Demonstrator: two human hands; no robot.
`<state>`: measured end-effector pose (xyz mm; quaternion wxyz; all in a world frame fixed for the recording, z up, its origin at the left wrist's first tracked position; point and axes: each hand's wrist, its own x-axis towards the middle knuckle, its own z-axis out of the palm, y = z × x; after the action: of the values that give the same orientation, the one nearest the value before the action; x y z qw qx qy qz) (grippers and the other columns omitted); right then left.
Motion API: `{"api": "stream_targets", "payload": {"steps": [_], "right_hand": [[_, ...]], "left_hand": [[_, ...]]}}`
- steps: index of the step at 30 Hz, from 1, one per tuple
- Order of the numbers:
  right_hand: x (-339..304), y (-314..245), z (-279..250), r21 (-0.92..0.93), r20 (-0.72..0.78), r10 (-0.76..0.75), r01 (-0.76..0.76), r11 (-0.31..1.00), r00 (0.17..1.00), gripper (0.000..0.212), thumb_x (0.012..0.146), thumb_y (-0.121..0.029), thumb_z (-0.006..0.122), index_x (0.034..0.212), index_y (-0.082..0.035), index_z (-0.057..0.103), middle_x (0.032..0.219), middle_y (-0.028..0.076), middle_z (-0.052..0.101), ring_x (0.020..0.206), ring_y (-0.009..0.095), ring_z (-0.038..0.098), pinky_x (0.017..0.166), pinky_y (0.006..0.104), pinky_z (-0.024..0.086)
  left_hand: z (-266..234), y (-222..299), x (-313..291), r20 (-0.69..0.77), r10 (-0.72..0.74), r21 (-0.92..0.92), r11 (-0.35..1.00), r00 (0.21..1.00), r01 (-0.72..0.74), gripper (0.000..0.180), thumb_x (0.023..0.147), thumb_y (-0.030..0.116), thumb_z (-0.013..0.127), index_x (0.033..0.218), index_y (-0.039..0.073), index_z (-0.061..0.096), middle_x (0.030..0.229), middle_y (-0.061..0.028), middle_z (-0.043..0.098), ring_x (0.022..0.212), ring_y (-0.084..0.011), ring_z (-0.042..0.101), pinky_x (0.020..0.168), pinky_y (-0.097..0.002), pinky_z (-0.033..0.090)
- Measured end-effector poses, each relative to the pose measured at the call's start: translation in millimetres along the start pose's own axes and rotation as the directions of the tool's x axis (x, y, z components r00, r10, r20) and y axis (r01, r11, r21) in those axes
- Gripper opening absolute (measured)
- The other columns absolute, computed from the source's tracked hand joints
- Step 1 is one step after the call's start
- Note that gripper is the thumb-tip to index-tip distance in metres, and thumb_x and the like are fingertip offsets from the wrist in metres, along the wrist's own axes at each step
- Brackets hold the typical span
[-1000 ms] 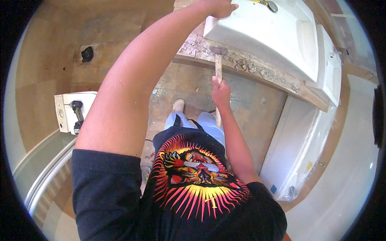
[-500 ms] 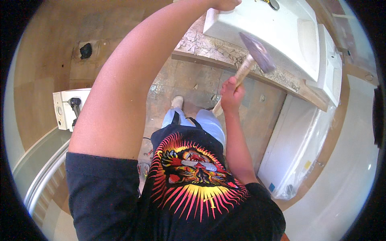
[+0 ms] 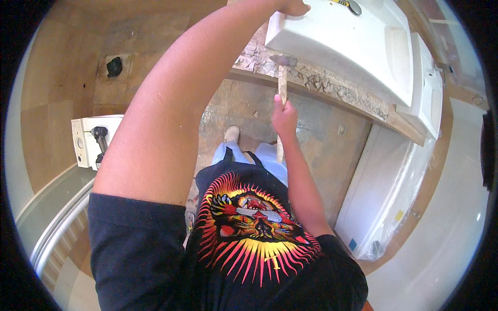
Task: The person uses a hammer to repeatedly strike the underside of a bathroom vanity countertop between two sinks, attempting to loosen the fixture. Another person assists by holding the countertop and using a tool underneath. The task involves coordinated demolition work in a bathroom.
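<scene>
In my right hand is a hammer, its pale, worn handle wrapped by my fingers. The hammer's dark head is slightly blurred and overlaps the rough, broken ledge, just below the front edge of a white washbasin. My left arm reaches far forward. My left hand lies against the basin's left end at the top edge of the view, with most of its fingers cut off or hidden.
A yellow-and-black tool with a round metal end lies on the basin. More white ceramic stands to the right, above a plastic-wrapped white panel. A power drill rests on a white box at left. Debris dots the tiled floor.
My right hand has moved a little left and the hammer has swung from tilted right to nearly straight, its head now left along the ledge. My left hand stays at the basin.
</scene>
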<state>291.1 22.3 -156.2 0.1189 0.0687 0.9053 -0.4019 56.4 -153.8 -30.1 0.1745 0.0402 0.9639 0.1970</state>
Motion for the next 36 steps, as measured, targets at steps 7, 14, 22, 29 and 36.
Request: {"api": "stream_targets", "payload": {"steps": [7, 14, 22, 29, 36], "right_hand": [[-9, -2, 4, 0.009, -0.092, -0.116, 0.117, 0.993, 0.989, 0.048, 0.093, -0.045, 0.053, 0.074, -0.001, 0.054, 0.058, 0.008, 0.052, 0.054, 0.02, 0.052, 0.052, 0.0374, 0.041], [-15, -13, -23, 0.254, -0.142, -0.18, 0.211, 0.944, 0.973, 0.046, 0.093, -0.042, 0.054, 0.072, -0.001, 0.052, 0.059, 0.01, 0.051, 0.056, 0.021, 0.051, 0.054, 0.0378, 0.041], [-9, -1, -17, 0.011, -0.029, -0.006, 0.006, 1.0, 1.0, 0.053, 0.092, -0.047, 0.051, 0.076, 0.003, 0.057, 0.063, 0.02, 0.057, 0.059, 0.034, 0.059, 0.057, 0.0447, 0.044], [-24, 17, -14, -0.028, -0.078, -0.002, 0.0, 1.0, 0.997, 0.051, 0.09, -0.047, 0.055, 0.082, 0.003, 0.06, 0.067, 0.02, 0.06, 0.065, 0.036, 0.062, 0.06, 0.0449, 0.045], [-93, 111, -68, -0.196, 0.053, 0.133, -0.12, 0.973, 0.99, 0.04, 0.081, -0.039, 0.067, 0.088, 0.0, 0.063, 0.076, 0.023, 0.063, 0.071, 0.039, 0.063, 0.063, 0.0442, 0.047]], "left_hand": [[0, -6, 4, -0.011, 0.03, -0.051, 0.998, 0.999, -0.031, 0.077, 0.093, 0.053, 0.032, 0.15, 0.019, -0.006, 0.154, -0.0163, -0.015, 0.141, -0.0446, -0.004, 0.113, -0.0572, 0.003], [8, -7, 7, -0.032, 0.008, -0.007, 1.0, 0.999, -0.008, 0.076, 0.094, 0.052, 0.032, 0.15, 0.017, -0.006, 0.154, -0.0171, -0.014, 0.141, -0.0451, -0.002, 0.113, -0.0572, 0.005], [11, -5, 5, -0.02, -0.003, -0.044, 0.999, 1.0, 0.002, 0.077, 0.094, 0.053, 0.032, 0.15, 0.017, -0.005, 0.154, -0.017, -0.015, 0.141, -0.0444, -0.003, 0.113, -0.0573, 0.005], [7, -14, 9, -0.151, 0.038, -0.148, 0.987, 0.988, -0.06, 0.068, 0.094, 0.043, 0.036, 0.15, 0.014, 0.011, 0.155, -0.0175, 0.002, 0.142, -0.04, 0.007, 0.112, -0.0581, 0.012], [118, -106, -143, -0.605, -0.118, -0.576, 0.748, 0.788, -0.33, 0.046, 0.095, 0.025, 0.05, 0.132, -0.002, 0.047, 0.134, -0.0205, 0.05, 0.129, -0.0319, 0.044, 0.107, -0.0377, 0.032]]}}
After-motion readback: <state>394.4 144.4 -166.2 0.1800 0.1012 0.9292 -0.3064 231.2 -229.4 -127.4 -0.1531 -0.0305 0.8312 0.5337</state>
